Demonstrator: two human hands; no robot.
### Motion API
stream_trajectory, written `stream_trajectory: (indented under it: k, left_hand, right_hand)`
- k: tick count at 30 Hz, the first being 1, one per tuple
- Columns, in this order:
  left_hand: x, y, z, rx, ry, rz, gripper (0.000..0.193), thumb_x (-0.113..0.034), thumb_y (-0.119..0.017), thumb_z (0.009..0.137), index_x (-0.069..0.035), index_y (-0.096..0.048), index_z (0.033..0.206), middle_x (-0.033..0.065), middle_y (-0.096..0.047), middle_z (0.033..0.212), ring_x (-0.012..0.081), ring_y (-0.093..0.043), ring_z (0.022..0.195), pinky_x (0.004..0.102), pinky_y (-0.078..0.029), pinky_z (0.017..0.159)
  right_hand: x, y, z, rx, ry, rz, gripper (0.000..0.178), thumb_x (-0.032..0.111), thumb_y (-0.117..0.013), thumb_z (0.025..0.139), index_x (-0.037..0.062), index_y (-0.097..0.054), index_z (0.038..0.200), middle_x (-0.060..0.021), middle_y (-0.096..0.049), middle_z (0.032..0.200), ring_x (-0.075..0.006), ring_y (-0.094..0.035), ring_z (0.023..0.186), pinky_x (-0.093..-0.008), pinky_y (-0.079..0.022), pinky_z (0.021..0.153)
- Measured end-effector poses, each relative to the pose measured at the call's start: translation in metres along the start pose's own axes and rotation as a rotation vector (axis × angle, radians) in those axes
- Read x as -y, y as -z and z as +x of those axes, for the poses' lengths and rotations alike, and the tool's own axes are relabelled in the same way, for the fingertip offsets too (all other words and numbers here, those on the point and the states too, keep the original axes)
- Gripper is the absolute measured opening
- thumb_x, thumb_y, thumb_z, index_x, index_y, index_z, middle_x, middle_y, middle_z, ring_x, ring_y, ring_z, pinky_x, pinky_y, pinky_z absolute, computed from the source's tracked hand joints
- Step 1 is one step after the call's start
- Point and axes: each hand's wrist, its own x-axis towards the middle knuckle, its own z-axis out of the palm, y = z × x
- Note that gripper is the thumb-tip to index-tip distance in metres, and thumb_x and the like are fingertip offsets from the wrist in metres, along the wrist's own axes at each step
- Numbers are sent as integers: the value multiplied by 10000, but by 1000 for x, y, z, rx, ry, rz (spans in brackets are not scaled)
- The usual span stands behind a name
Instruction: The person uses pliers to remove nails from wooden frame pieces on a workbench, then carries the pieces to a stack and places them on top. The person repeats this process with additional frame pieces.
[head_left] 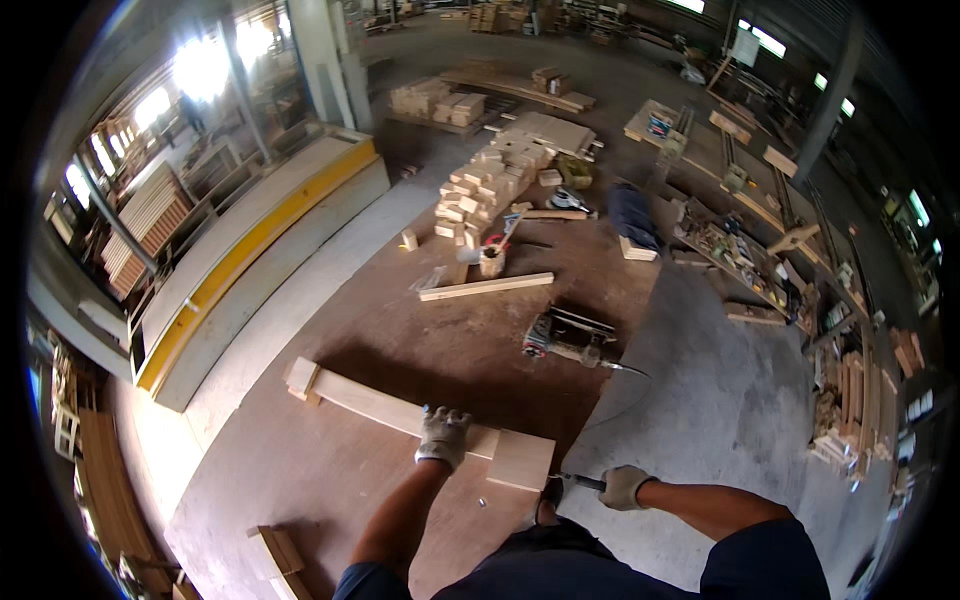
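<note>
A long pale wooden beam (370,402) lies across the brown work table in front of me, with a squarer wooden block (521,461) at its right end and a small block (302,377) at its left end. My left hand (444,437), in a whitish work glove, grips the beam right of its middle; a small bit of blue shows at its fingertips. My right hand (626,487), also gloved, is closed around the black handle of a tool (587,482). The tool's thin end points at the block's right end; its tip is too small to make out.
Beyond the beam lie a power tool (568,338) with a cord, a wooden strip (487,287) and a pile of small wood blocks (478,196). A dark cloth bundle (632,215) is farther right. A yellow-edged bench (262,225) stands left; stacked timber (850,410) stands right.
</note>
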Motion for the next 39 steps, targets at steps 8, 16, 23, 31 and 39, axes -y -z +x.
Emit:
stream_trajectory:
  k: [8, 16, 23, 31, 39]
  left_hand:
    - [-5, 5, 6, 18, -30, 40, 404, -165, -627, 856, -198, -686, 1254, 94, -679, 1261, 322, -562, 1293, 567, -292, 1201]
    - [12, -13, 0, 55, -48, 79, 516, -175, -577, 899, -156, -605, 1415, 171, -565, 1442, 403, -473, 1391, 611, -182, 1268]
    - [1, 10, 10, 82, -27, 89, 666, -207, -853, 713, -160, -619, 1334, 96, -636, 1330, 325, -534, 1321, 497, -356, 1178]
    - [-4, 9, 12, 119, -4, 49, 532, -106, -660, 854, -188, -612, 1378, 106, -621, 1361, 344, -517, 1354, 551, -317, 1223]
    - [0, 3, 8, 53, -22, 97, 701, -186, -843, 703, -179, -613, 1365, 96, -639, 1319, 330, -542, 1311, 497, -349, 1190]
  right_hand:
    - [-48, -89, 40, -325, 163, 249, 332, 396, -638, 894, 112, -693, 1057, -220, -734, 911, -438, -707, 901, -533, -547, 830]
    - [-12, -157, 35, -321, 50, 766, 557, 519, -634, 930, 85, -699, 1272, -248, -739, 1127, -400, -701, 1091, -437, -533, 952]
    - [-36, -133, 15, -237, -115, 1047, 381, 334, -652, 996, -28, -713, 1097, -170, -756, 907, -256, -718, 857, -417, -547, 792]
    - [-23, -107, 29, -298, -36, 792, 294, 284, -674, 985, -4, -705, 1034, -144, -733, 839, -277, -708, 761, -404, -536, 703]
    - [-10, -51, -1, -277, -166, 587, 377, 343, -698, 926, 3, -735, 1086, -274, -737, 1010, -453, -693, 1031, -493, -535, 910]
